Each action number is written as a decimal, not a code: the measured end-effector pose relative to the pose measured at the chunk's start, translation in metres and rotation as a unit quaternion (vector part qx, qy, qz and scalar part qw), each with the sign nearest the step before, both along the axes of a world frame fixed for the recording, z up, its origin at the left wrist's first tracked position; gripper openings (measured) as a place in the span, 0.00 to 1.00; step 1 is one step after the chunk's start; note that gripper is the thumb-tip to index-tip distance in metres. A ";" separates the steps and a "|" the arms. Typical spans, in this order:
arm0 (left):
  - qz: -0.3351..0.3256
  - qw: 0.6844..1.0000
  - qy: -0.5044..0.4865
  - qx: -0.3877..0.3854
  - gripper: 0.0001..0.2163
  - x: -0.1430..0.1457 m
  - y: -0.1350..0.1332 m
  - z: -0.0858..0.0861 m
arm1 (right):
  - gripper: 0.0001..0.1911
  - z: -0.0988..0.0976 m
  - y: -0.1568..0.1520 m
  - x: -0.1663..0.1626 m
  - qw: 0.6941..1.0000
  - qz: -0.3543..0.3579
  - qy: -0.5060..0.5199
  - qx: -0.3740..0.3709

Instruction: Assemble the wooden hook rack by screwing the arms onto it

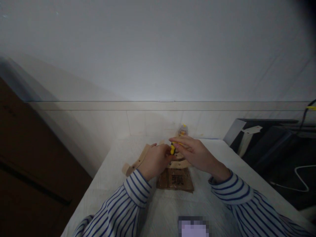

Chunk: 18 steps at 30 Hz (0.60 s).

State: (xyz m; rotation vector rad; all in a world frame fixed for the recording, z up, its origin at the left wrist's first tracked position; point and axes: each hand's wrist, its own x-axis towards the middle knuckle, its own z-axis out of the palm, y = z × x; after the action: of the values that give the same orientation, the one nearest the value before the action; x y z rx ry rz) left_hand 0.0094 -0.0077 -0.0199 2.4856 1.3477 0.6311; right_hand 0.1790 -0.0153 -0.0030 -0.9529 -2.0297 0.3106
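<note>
A small yellow-and-black piece [172,148] sits between my two hands; its exact kind is too small to tell. My left hand [156,160] is closed, with thumb and fingertips pinching the piece from the left. From the right, my right hand [197,154] closes its thumb and fingers over the upper side of the same piece and partly hides it. A beige curved strip [140,160] with dark round spots lies beside my left hand, its far end hidden behind the fingers. Another beige curved strip [179,164] lies beneath the hands, above a brown printed packet [175,181].
A clear bag with yellow bits [183,129] stands at the back near the wall. A dark-edged device with a blurred screen [194,227] lies at the front of the white table [207,204]. Dark panels [269,144] and a white cable [302,190] are on the right.
</note>
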 end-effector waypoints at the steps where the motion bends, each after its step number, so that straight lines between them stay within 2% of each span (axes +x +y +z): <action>1: 0.000 1.000 0.002 0.001 0.07 0.000 0.000 0.000 | 0.13 0.000 0.000 0.000 1.000 -0.004 0.003 0.003; 6: 0.000 1.000 0.015 -0.007 0.08 -0.001 0.000 0.003 | 0.11 -0.003 0.001 0.000 1.000 -0.021 0.008 0.017; 18: -0.052 0.999 0.003 0.004 0.10 0.000 -0.001 0.005 | 0.06 -0.004 0.001 -0.001 0.998 -0.051 0.002 0.034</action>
State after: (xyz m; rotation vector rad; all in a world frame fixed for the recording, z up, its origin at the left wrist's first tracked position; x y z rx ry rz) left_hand 0.0089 -0.0087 -0.0149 2.5464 1.2110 0.6085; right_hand 0.1775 -0.0141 -0.0075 -1.0089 -1.9671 0.1876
